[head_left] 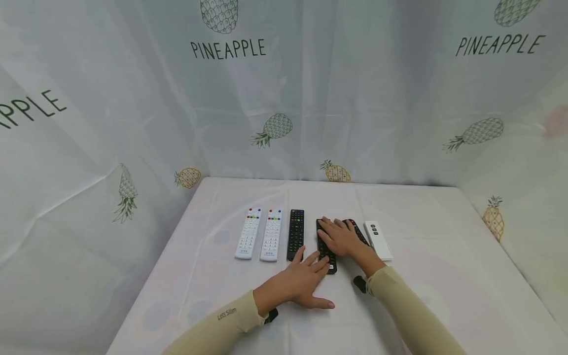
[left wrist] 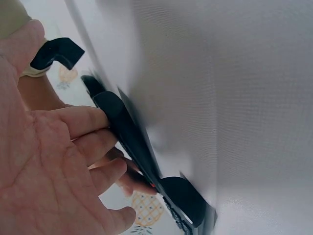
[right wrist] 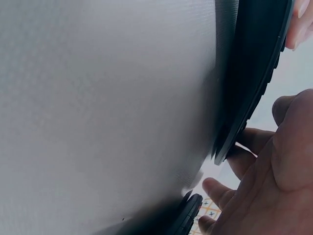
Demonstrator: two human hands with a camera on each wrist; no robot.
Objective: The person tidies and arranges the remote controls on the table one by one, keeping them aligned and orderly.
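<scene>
A black remote control (head_left: 323,246) lies lengthwise on the white-covered table, with both hands at it. My right hand (head_left: 343,239) rests over its upper part, fingers extended across the buttons. At its lower end, the fingertips of my left hand (head_left: 303,281) touch the edge, with the fingers spread and thumb out to the side. The left wrist view shows the remote's side (left wrist: 129,125) beyond the fingers of that palm. In the right wrist view the remote (right wrist: 254,63) appears from low down, fingers at its far end. Another black remote (head_left: 361,235) is partly hidden behind the right hand.
Left of the hands, two white remotes (head_left: 248,234) and a black one (head_left: 296,231) lie side by side. A smaller white remote (head_left: 378,241) is at the right end of the row. A pineapple-print curtain (head_left: 364,98) hangs behind the table (head_left: 443,246).
</scene>
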